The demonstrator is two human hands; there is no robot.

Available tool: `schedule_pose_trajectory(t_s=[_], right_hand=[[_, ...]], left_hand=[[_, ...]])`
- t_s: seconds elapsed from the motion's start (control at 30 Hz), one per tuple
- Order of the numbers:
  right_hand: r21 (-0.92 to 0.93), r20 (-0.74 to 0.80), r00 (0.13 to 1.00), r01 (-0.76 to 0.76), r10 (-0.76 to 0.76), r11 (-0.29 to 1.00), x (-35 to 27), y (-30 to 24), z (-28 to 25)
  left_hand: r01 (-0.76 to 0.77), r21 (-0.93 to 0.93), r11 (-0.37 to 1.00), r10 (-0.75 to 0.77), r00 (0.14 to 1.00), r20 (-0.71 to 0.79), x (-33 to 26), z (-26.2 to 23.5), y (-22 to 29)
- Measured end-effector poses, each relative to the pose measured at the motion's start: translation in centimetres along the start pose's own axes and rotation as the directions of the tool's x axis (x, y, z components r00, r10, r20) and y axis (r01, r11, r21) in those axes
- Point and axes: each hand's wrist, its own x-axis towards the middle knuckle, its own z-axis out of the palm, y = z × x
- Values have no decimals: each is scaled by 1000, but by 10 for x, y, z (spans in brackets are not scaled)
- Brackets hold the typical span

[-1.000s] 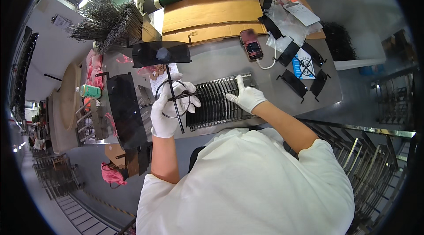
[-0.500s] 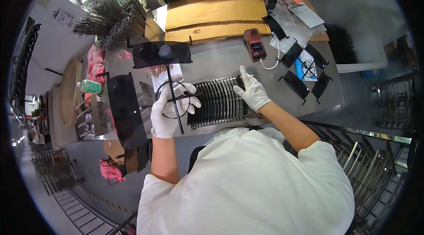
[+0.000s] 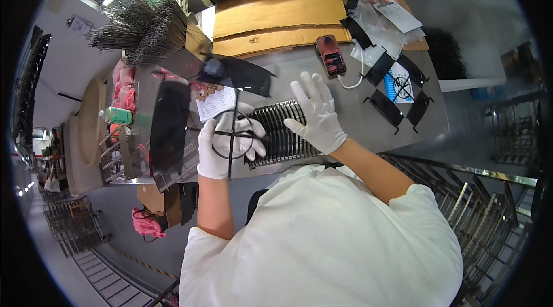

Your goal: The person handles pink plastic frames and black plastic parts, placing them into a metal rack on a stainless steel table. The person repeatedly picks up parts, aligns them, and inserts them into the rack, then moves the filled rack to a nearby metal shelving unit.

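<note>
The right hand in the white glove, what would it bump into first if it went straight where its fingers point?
Probably the brown cardboard, though the right hand might pass above it; height is hard to tell.

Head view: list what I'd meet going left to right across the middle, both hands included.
Green bottle, tall dark panel, left gloved hand, right gloved hand, blue-and-white sheet.

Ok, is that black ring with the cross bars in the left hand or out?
In: the black ring frame lies across the palm of the gloved left hand, between thumb and fingers.
</note>
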Motion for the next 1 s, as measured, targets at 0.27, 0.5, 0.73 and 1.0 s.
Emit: schedule_pose_trajectory(t_s=[0.27, 0.5, 0.73, 1.0], right_hand=[[641, 698, 715, -645, 35, 416, 40, -55, -58], [618, 748, 581, -786, 321, -20, 3, 13, -44], [543, 650, 644, -765, 404, 347, -70, 75, 28], [356, 789, 421, -907, 447, 227, -74, 59, 33]], left_hand=[[226, -62, 972, -184, 900, 396, 2, -8, -7], [185, -80, 979, -156, 947, 282, -26, -22, 30], [203, 59, 977, -211, 946, 244, -21, -25, 19], [202, 135, 970, -228, 950, 214, -12, -19, 18]])
